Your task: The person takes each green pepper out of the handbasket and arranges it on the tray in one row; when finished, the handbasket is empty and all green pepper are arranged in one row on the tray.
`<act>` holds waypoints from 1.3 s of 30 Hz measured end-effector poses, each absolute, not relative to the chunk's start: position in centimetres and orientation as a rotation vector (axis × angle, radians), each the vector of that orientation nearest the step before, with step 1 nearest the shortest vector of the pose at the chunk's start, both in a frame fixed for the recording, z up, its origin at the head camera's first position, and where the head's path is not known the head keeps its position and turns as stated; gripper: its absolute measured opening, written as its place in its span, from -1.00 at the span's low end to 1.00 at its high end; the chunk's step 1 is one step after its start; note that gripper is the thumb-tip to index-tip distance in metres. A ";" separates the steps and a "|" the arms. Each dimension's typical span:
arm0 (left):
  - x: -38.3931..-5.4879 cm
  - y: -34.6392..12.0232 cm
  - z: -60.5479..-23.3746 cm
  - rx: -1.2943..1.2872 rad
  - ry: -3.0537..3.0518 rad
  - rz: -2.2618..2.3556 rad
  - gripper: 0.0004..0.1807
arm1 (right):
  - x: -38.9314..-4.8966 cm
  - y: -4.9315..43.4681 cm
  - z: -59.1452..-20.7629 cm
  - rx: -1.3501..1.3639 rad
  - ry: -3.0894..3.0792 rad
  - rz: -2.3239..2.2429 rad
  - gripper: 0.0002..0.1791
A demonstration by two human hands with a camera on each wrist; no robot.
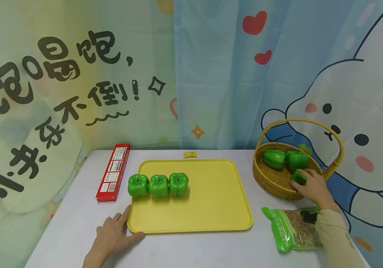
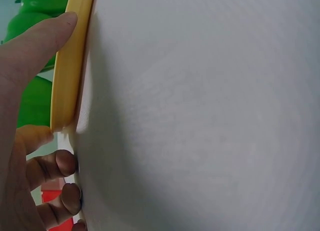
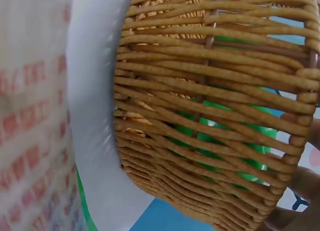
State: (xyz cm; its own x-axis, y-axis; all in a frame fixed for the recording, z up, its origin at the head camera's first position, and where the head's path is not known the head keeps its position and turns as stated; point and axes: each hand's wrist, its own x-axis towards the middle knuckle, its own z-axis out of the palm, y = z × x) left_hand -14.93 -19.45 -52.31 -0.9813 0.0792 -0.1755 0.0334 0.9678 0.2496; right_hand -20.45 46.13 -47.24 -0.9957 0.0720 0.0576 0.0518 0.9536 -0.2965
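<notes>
My right hand (image 1: 313,188) reaches into the wicker basket (image 1: 271,188) and grips a green bell pepper (image 1: 298,178) near its front right rim. In the right wrist view the basket's woven side (image 3: 215,101) hides most of that pepper and the fingers. Two more green bell peppers (image 1: 274,159) lie at the back of the basket. My left hand (image 1: 112,234) rests at the front left corner of the yellow tray (image 1: 211,201), thumb along the front rim and index finger at the left side. Three green bell peppers (image 1: 159,185) stand in a row on the tray's left part.
A red box (image 1: 113,173) lies left of the tray. Behind the tray is a small yellow packet (image 1: 190,154). A green and clear bag (image 1: 293,229) lies before the basket, partly under the right forearm. A printed curtain (image 1: 208,74) hangs behind the table.
</notes>
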 end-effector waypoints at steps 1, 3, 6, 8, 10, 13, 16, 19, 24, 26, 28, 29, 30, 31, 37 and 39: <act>-14.9 -19.4 -52.3 0.082 2.932 0.370 0.28 | -20.5 46.2 -47.3 -0.094 -3.037 0.452 -0.24; -14.9 -19.5 -52.3 0.079 2.933 0.373 0.28 | -20.5 46.3 -47.4 -0.087 -3.035 0.435 -0.25; -14.9 -19.4 -52.4 0.080 2.937 0.377 0.27 | -20.6 46.5 -47.6 -0.085 -3.034 0.417 -0.25; -14.9 -19.4 -52.4 0.083 2.940 0.377 0.27 | -20.7 46.6 -47.6 -0.089 -3.035 0.414 -0.24; -14.9 -19.4 -52.4 0.081 2.940 0.377 0.27 | -20.8 46.8 -47.6 -0.099 -3.039 0.421 -0.23; -14.9 -19.4 -52.4 0.073 2.932 0.373 0.27 | -21.0 47.1 -47.6 -0.115 -3.048 0.429 -0.24; -15.0 -19.3 -52.3 0.064 2.916 0.370 0.28 | -21.1 47.4 -47.6 -0.125 -3.054 0.432 -0.26; -15.0 -19.3 -52.3 0.057 2.906 0.367 0.28 | -21.3 47.7 -47.7 -0.135 -3.065 0.429 -0.27; -15.1 -19.2 -52.2 0.054 2.908 0.368 0.27 | -21.5 47.7 -47.5 -0.168 -3.076 0.470 -0.29; -15.0 -19.2 -52.2 0.053 2.910 0.371 0.27 | -21.5 47.7 -47.4 -0.184 -3.070 0.480 -0.29; -15.0 -19.2 -52.2 0.055 2.913 0.371 0.27 | -21.6 47.7 -47.4 -0.193 -3.061 0.490 -0.30; -15.0 -19.1 -52.2 0.054 2.914 0.368 0.27 | -21.6 47.7 -47.5 -0.197 -3.057 0.495 -0.30; -15.0 -19.1 -52.3 0.055 2.916 0.367 0.27 | -21.7 47.8 -47.5 -0.200 -3.053 0.496 -0.30; -15.0 -19.1 -52.3 0.057 2.918 0.367 0.27 | -21.7 47.8 -47.6 -0.202 -3.049 0.498 -0.30; -15.0 -19.2 -52.3 0.064 2.928 0.367 0.26 | -22.0 48.0 -47.7 -0.224 -3.058 0.499 -0.24; -14.9 -19.3 -52.3 0.070 2.936 0.365 0.25 | -22.1 48.0 -47.7 -0.223 -3.055 0.503 -0.25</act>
State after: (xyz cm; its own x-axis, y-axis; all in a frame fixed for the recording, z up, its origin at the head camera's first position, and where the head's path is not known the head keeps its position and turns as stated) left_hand -14.90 -19.28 -52.30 -0.9824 0.0688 -0.1737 0.0242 0.9688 0.2468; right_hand -22.06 48.02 -47.73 -0.9889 0.1476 0.0139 0.1354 0.9372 -0.3213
